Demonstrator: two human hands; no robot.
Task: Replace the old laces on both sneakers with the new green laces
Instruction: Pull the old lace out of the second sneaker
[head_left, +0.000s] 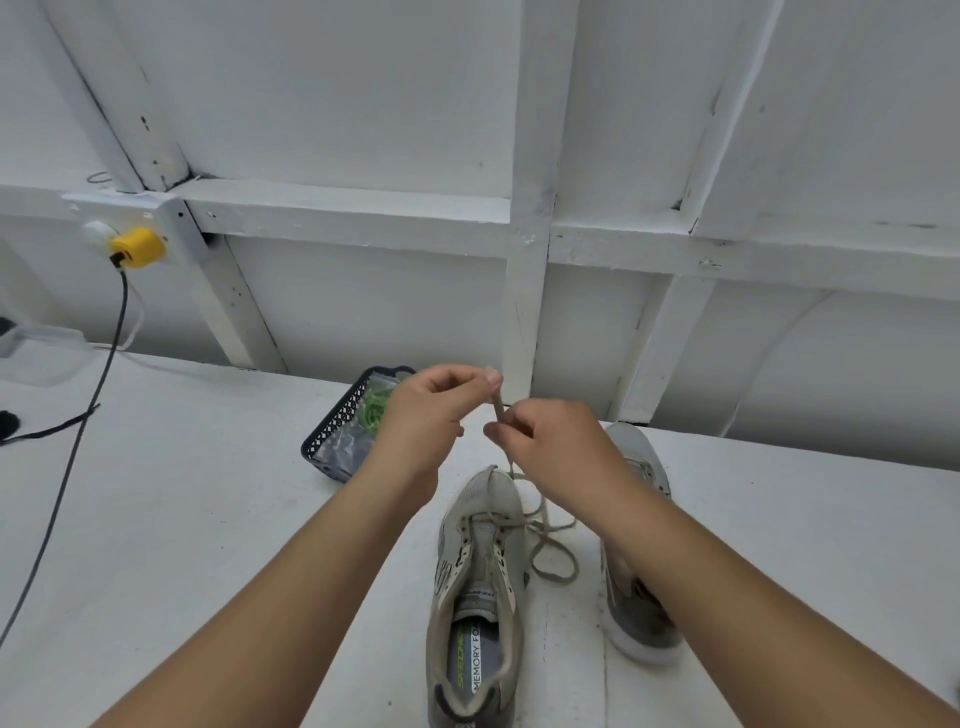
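Two grey sneakers stand on the white table. The left sneaker points away from me, its tongue and insole showing. The right sneaker is partly hidden under my right forearm. An old beige lace loops loose on the table between them and runs up to my hands. My left hand pinches the lace's upper end above the shoes. My right hand pinches the same lace just below. Green laces lie in a dark basket behind my left hand.
A black cable runs across the table's left side from a yellow plug on the white wooden wall. A clear plastic box sits at the far left edge.
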